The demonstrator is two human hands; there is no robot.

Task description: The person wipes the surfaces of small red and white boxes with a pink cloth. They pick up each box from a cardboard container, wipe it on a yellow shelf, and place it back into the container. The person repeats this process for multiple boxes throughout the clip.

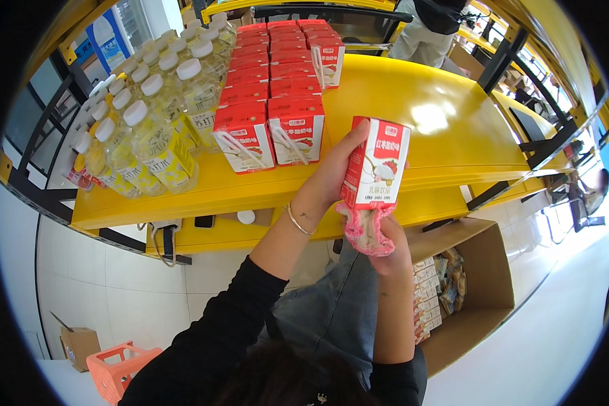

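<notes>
My left hand (333,174) grips a red and white drink carton (380,169) by its left side and holds it upright, just in front of the yellow shelf (446,145). Below the carton's lower end, my right hand (395,256) is closed on a crumpled cream cloth with a fluffy pink edge (370,233). The cloth's top meets the bottom of the carton; whether it presses on it I cannot tell. Rows of matching drink cartons (295,128) stand on the shelf to the left, with white straws on their sides.
Clear bottles with white caps (159,145) fill the shelf's left end. Beneath is a lower yellow shelf (304,227) with a phone (204,221). At the lower right, an open cardboard box (484,277) holds cartons and packets. An orange stool (120,369) is lower left; another person (426,34) stands beyond the shelf.
</notes>
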